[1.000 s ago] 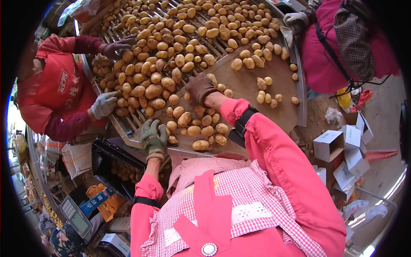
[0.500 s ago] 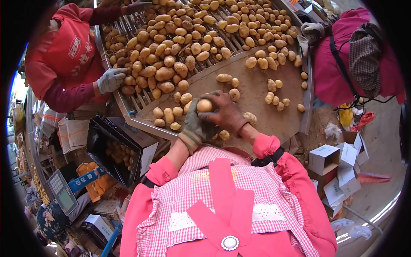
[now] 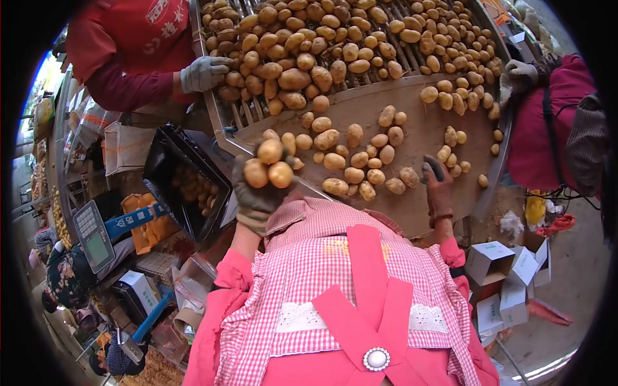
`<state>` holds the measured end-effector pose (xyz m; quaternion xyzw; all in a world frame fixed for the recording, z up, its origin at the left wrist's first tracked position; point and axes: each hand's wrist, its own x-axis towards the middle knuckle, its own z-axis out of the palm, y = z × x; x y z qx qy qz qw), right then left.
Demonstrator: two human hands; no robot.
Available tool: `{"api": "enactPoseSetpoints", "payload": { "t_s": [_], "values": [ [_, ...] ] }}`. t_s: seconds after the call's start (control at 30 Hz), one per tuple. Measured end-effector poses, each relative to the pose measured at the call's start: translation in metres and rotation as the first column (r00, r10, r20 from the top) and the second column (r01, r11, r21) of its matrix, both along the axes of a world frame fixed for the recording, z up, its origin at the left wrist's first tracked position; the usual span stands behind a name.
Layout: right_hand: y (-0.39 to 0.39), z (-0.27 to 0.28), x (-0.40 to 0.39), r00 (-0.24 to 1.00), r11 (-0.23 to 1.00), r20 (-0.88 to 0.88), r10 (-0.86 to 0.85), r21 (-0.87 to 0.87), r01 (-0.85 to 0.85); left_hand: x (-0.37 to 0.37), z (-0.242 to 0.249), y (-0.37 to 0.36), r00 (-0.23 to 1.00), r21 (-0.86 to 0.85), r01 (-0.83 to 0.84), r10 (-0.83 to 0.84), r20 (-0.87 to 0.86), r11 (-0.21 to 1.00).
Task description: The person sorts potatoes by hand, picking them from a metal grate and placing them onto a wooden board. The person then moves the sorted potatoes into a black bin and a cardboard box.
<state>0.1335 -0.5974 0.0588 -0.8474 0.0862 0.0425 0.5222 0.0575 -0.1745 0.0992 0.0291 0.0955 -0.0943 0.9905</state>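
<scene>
My left hand point(image 3: 254, 204), in a grey-green glove, is closed around several potatoes point(image 3: 255, 173) at the left front edge of the sorting table. Close by its fingers, a few potatoes rest on the flat board. In a brown glove, my right hand point(image 3: 439, 194) is above the board's right front part, fingers apart and holding nothing. Between the two hands, loose potatoes point(image 3: 354, 175) are spread over the brown flat surface point(image 3: 425, 135). A black-lined box point(image 3: 187, 183) with potatoes inside stands to the left of my left hand.
A large heap of potatoes point(image 3: 293, 80) covers the slatted far section. A co-worker's gloved hand point(image 3: 205, 74) touches its left rim; another person point(image 3: 547, 122) stands at the right. A scale display point(image 3: 94, 236) is at left, and white cartons point(image 3: 492, 260) lie at right.
My hands have separated: the left has moved left with several potatoes, the right has moved right and opened. More potatoes lie in the middle of the board. The view has shifted.
</scene>
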Motion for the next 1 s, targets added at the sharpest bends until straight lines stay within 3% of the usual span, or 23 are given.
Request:
{"api": "enactPoseSetpoints", "payload": {
  "t_s": [0.07,0.1,0.13,0.2,0.23,0.27,0.3,0.4,0.47,0.53,0.57,0.6,0.63,0.67,0.73,0.77,0.83,1.0],
  "values": [
    [-0.034,-0.026,-0.022,0.996,0.996,-0.036,-0.085,0.035,0.086,-0.035,0.001,0.038,0.979,0.014,-0.123,0.123,-0.160,0.992],
    [-0.041,-0.033,-0.030,0.983,0.983,-0.059,-0.173,0.053,0.176,-0.053,-0.014,0.067,0.953,0.169,-0.228,0.255,-0.162,0.959],
    [-0.040,-0.036,-0.035,0.982,0.982,-0.067,-0.177,0.055,0.181,-0.066,-0.020,0.088,0.940,0.170,-0.265,0.294,-0.174,0.949],
    [-0.053,-0.037,-0.047,0.988,0.983,0.027,-0.152,-0.104,0.154,-0.095,-0.042,0.133,0.888,0.319,-0.347,0.418,-0.192,0.882],
    [-0.056,-0.035,-0.051,0.983,0.976,0.030,-0.180,-0.121,0.182,-0.105,-0.051,0.156,0.769,0.377,-0.391,0.523,-0.367,0.839],
    [-0.052,-0.034,-0.050,0.966,0.972,-0.108,-0.236,-0.005,0.237,-0.115,-0.066,0.182,0.682,0.399,-0.415,0.570,-0.458,0.817],
    [-0.045,-0.030,-0.049,0.930,0.947,-0.246,-0.271,0.106,0.304,-0.118,-0.076,0.206,0.516,0.435,-0.449,0.624,-0.587,0.780],
    [-0.034,-0.025,-0.046,0.970,0.978,-0.130,-0.204,0.009,0.207,-0.121,-0.126,0.268,0.364,0.638,-0.164,0.647,-0.670,0.752],
    [-0.027,-0.024,-0.049,0.981,0.984,-0.084,-0.176,-0.007,0.176,-0.095,-0.140,0.261,0.498,0.868,0.016,0.749,-0.437,0.496],
    [-0.008,-0.007,-0.048,0.998,0.999,-0.066,-0.014,-0.048,0.010,-0.025,-0.048,0.142,0.783,0.992,-0.045,0.620,-0.039,0.118],
    [-0.002,-0.002,-0.049,0.998,0.999,-0.061,-0.014,-0.045,0.011,0.001,-0.037,0.105,0.871,1.000,-0.001,0.491,0.003,-0.004],
    [0.004,0.001,-0.049,0.997,0.968,-0.018,0.072,-0.240,-0.074,0.021,-0.024,0.059,0.940,0.998,-0.050,0.338,0.056,-0.026],
    [0.010,0.002,-0.048,0.987,0.892,0.008,0.163,-0.429,-0.144,0.037,-0.032,0.025,0.971,0.969,-0.180,0.126,0.202,-0.169],
    [0.013,0.002,-0.047,0.986,0.893,0.014,0.164,-0.428,-0.142,0.048,-0.022,-0.009,0.958,0.871,-0.285,-0.119,0.259,-0.400],
    [0.016,0.002,-0.043,0.974,0.897,-0.171,0.151,-0.390,-0.208,0.070,-0.021,-0.060,0.896,0.592,-0.424,-0.412,0.164,-0.686],
    [0.015,0.000,-0.044,0.975,0.898,-0.169,0.143,-0.392,-0.200,0.076,-0.023,-0.076,0.892,0.592,-0.431,-0.419,0.167,-0.681],
    [0.017,-0.006,-0.041,0.977,0.908,-0.130,0.166,-0.367,-0.203,0.087,-0.031,-0.096,0.893,0.365,-0.414,-0.449,-0.011,-0.834],
    [0.040,0.004,-0.031,0.984,0.862,-0.085,0.154,-0.475,-0.176,0.107,-0.035,-0.096,0.887,0.472,-0.330,-0.440,-0.142,-0.818]
  ]
}}
